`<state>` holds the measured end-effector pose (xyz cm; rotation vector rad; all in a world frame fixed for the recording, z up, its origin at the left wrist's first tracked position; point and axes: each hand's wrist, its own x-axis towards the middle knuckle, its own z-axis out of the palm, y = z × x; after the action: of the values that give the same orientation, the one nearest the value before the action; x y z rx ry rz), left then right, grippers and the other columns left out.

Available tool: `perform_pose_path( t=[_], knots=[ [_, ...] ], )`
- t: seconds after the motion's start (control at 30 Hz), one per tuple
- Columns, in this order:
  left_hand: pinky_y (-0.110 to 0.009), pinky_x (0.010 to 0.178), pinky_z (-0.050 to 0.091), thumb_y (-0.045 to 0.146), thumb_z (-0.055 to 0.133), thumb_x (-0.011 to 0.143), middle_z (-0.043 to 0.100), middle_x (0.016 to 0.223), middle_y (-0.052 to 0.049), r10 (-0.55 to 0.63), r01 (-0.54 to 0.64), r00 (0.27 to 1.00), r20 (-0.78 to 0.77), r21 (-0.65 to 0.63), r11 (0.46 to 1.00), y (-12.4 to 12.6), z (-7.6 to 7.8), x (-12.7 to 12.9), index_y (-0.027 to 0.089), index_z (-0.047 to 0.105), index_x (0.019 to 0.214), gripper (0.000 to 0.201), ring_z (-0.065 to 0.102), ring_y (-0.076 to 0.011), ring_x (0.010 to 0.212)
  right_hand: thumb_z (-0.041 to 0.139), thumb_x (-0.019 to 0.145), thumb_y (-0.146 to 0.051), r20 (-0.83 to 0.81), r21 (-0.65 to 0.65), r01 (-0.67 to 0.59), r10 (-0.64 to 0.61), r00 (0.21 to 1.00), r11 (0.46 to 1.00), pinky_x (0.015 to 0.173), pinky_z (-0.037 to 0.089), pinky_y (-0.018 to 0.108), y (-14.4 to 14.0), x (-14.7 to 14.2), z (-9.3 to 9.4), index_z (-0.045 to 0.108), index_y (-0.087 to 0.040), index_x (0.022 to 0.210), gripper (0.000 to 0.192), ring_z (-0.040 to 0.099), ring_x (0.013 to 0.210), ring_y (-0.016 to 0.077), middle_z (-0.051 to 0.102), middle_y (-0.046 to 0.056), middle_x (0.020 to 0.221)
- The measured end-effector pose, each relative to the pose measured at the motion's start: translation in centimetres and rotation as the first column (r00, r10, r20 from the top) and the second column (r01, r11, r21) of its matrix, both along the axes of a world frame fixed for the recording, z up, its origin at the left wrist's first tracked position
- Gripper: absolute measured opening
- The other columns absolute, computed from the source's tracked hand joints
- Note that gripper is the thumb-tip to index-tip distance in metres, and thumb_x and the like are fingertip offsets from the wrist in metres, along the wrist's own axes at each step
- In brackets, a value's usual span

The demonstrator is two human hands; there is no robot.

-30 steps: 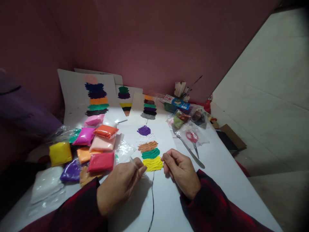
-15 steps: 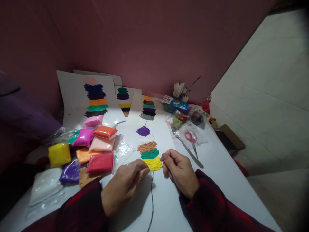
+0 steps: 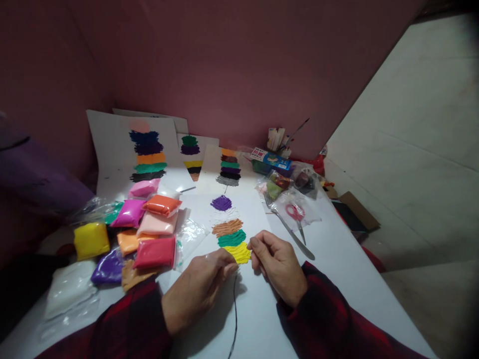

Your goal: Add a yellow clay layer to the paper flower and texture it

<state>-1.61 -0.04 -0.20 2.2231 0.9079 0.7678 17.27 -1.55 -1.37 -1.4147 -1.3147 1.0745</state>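
On a white sheet (image 3: 258, 204) in front of me, bands of modelling clay run in a column: purple (image 3: 221, 202) at the top, then white (image 3: 223, 214), brown (image 3: 227, 227), green (image 3: 232, 239) and yellow (image 3: 241, 253). My left hand (image 3: 200, 289) is closed in a pinch at the yellow band's lower left edge, covering part of it. At its right edge, my right hand (image 3: 279, 267) also has thumb and forefinger pressed together. Whatever either pinch holds is hidden or too small to name. Below the yellow, a thin black line (image 3: 235, 309) runs down the sheet.
Packets of coloured clay, among them a red one (image 3: 154, 252) and a yellow one (image 3: 91, 241), are piled at left. A fork (image 3: 290, 229) and red-handled scissors (image 3: 296, 213) lie at right. Sheets with clay bands (image 3: 149, 158) lean against the wall behind.
My left hand has shifted slightly right along the lower edge of the yellow clay. My right hand keeps nearly the same place and pinch.
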Motion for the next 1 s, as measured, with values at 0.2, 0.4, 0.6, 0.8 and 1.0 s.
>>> perform_pose_path(
  t=[0.2,0.4,0.6,0.8,1.0],
  knots=[
    [-0.021,0.055,0.044,0.017,0.041,0.095,0.066,0.071,-0.001,0.002,-0.002,1.000,-0.013,-0.012,1.000,-0.05,0.09,0.00,0.019,0.057,0.086,0.019,0.061,-0.0126,0.059,0.051,0.092,-0.050,0.000,0.002,0.000,0.000,1.000,1.000,0.035,0.028,0.017,-0.05,-0.05,0.12,0.056,-0.018,0.075,0.037,0.040,0.038,0.0066,0.054,-0.003,0.049],
    [-0.022,0.056,0.044,0.017,0.041,0.096,0.066,0.071,0.000,0.007,-0.006,0.999,-0.032,0.016,1.000,-0.07,-0.20,-0.04,0.019,0.056,0.087,0.017,0.061,-0.0132,0.060,0.051,0.092,-0.050,0.004,0.006,-0.001,0.001,1.000,1.000,0.035,0.028,0.017,-0.06,-0.01,0.17,0.057,-0.018,0.075,0.037,0.040,0.038,0.0069,0.055,-0.002,0.049],
    [-0.024,0.053,0.043,0.017,0.038,0.096,0.064,0.068,0.000,0.027,-0.020,0.996,-0.080,0.081,0.997,-0.12,-0.44,0.00,0.020,0.054,0.086,0.019,0.060,-0.0147,0.057,0.051,0.092,-0.050,0.006,0.001,-0.004,0.004,1.000,1.000,0.036,0.029,0.017,-0.07,0.11,0.09,0.057,-0.017,0.075,0.037,0.041,0.039,0.0068,0.054,-0.003,0.049],
    [-0.025,0.052,0.043,0.017,0.035,0.096,0.064,0.067,-0.001,0.040,-0.029,0.991,-0.131,0.085,0.996,-0.27,-0.04,-0.05,0.020,0.052,0.085,0.021,0.061,-0.0156,0.056,0.052,0.092,-0.051,-0.005,-0.001,0.000,0.000,1.000,1.000,0.035,0.028,0.017,-0.08,0.03,0.13,0.057,-0.018,0.076,0.037,0.041,0.038,0.0072,0.055,-0.003,0.049],
    [-0.028,0.053,0.045,0.019,0.033,0.096,0.065,0.066,-0.002,0.039,-0.032,0.986,-0.160,0.042,0.999,-0.21,0.48,-0.10,0.020,0.051,0.084,0.022,0.061,-0.0177,0.055,0.052,0.092,-0.051,-0.007,-0.008,0.006,-0.006,1.000,1.000,0.035,0.028,0.017,-0.08,0.02,0.08,0.056,-0.018,0.075,0.037,0.041,0.038,0.0073,0.054,-0.003,0.049]
  ],
)
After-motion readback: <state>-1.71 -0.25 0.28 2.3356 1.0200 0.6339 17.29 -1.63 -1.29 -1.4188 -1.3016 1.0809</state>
